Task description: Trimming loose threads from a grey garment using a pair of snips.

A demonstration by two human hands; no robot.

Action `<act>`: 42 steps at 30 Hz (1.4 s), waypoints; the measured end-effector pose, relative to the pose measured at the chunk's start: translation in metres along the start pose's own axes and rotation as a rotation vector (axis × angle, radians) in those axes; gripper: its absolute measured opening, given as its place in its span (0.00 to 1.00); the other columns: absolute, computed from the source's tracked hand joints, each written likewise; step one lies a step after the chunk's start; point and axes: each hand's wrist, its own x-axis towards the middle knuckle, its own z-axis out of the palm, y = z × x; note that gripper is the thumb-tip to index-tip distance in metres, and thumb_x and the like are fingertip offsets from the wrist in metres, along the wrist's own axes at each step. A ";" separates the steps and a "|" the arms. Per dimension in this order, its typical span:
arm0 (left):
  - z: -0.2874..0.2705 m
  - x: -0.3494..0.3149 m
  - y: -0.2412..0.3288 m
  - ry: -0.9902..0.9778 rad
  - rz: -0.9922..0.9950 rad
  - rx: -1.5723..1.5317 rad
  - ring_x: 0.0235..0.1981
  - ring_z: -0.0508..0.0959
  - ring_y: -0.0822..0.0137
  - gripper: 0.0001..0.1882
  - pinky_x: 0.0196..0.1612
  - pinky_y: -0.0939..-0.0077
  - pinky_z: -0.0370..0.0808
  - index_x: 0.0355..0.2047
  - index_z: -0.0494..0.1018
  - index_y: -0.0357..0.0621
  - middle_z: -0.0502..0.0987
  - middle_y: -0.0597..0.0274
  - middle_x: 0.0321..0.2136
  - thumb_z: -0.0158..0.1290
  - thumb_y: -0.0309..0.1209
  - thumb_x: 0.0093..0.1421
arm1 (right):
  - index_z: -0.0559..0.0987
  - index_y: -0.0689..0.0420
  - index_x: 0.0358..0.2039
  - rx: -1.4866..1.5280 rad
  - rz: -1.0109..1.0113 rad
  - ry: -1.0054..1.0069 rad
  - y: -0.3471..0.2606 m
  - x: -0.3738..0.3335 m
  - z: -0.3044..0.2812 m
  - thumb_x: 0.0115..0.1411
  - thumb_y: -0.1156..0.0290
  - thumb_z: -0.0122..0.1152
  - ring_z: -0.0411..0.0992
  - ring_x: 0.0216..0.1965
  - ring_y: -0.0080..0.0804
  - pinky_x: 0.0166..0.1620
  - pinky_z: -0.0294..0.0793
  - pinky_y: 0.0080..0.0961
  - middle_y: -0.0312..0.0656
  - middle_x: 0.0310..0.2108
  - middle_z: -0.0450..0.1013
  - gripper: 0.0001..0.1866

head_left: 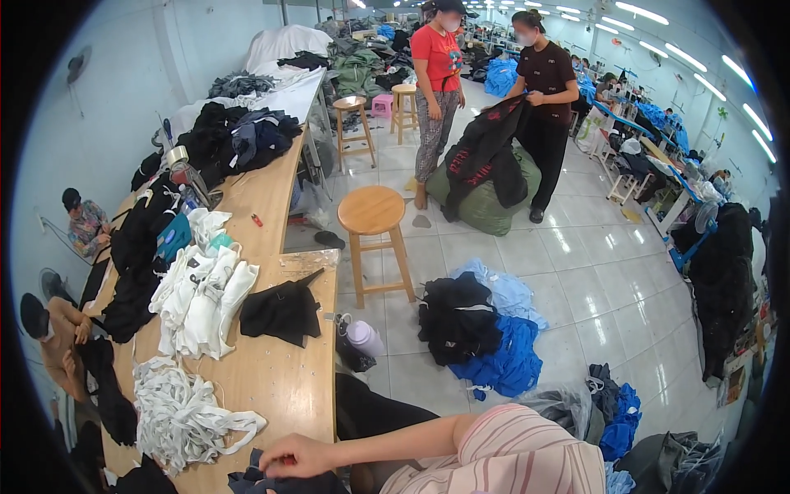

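My right hand (299, 456) reaches in from the lower right, its fingers curled round a small red object (290, 460) that is mostly covered. Under it lies dark navy cloth (251, 479) at the table's near edge. My left hand is out of the picture. Just beyond the right hand is a tangled heap of white fabric strips (177, 416). Farther up the wooden table (292, 383) lie a small black garment piece (282, 311) with a strap and a stack of white cloth pieces (202, 288).
Black garments (136, 255) line the table's far side, where two people sit. A wooden stool (372, 214), a lilac bottle (364, 337) and piled black and blue clothes (461, 321) stand or lie on the floor. Two people stand beyond, by a green bundle (485, 210), one holding a dark garment.
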 end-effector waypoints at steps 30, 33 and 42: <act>0.007 -0.002 0.003 -0.177 0.058 0.327 0.24 0.70 0.72 0.12 0.29 0.77 0.70 0.32 0.72 0.28 0.75 0.61 0.26 0.56 0.29 0.55 | 0.64 0.59 0.30 -0.173 0.090 -0.057 -0.007 -0.024 0.009 0.53 0.76 0.53 0.66 0.25 0.42 0.29 0.64 0.32 0.44 0.22 0.66 0.07; 0.010 -0.004 0.007 -0.182 0.054 0.318 0.25 0.71 0.71 0.12 0.30 0.77 0.70 0.34 0.72 0.28 0.75 0.60 0.28 0.56 0.28 0.55 | 0.63 0.60 0.32 -0.109 0.127 -0.065 -0.005 -0.024 0.009 0.57 0.74 0.50 0.65 0.26 0.41 0.31 0.64 0.31 0.44 0.24 0.65 0.07; 0.010 0.001 0.006 -0.211 0.030 0.249 0.30 0.73 0.68 0.10 0.35 0.77 0.71 0.36 0.72 0.29 0.75 0.59 0.31 0.53 0.25 0.56 | 0.62 0.60 0.32 0.016 0.153 -0.037 -0.018 -0.020 0.001 0.62 0.71 0.45 0.64 0.27 0.39 0.32 0.63 0.29 0.43 0.25 0.65 0.06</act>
